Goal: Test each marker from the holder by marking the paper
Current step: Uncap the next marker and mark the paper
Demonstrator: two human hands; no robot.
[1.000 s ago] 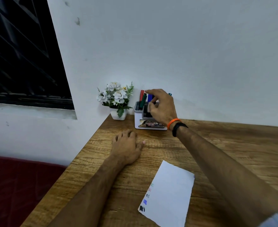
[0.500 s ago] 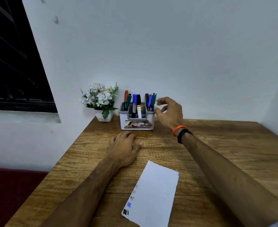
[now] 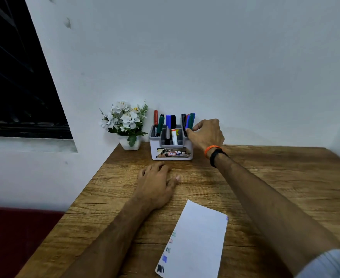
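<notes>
Reaching across the wooden desk [image 3: 265, 177], I have my right hand [image 3: 207, 135] at the right end of the marker holder [image 3: 172, 146], which stands against the wall at the back edge, just beside a small pot of white flowers [image 3: 128, 125]. My fingertips [image 3: 191, 130] curl in against the dark green marker [image 3: 191, 121] in the rightmost compartment, where it stands with a blue one and a black one. I am touching it, thumb and fingers closing round the barrel, but whether I have truly pinched it I cannot tell from here; it sits in its slot, not lifted. I come in from the side because the markers stand upright and close together, and a sideways pinch picks out one without knocking its neighbours.

My left hand [image 3: 157, 183] lies flat and open on the desk in front of the holder, palm down, holding nothing. I judge it is parked there to steady me and to be near for pulling off a cap.

The paper [image 3: 201, 241] lies nearer to me, well apart from the holder, angled along my right forearm so I can bring a marker straight back to it. A column of small coloured marks runs down its left edge, so several markers seem tested and more remain.
</notes>
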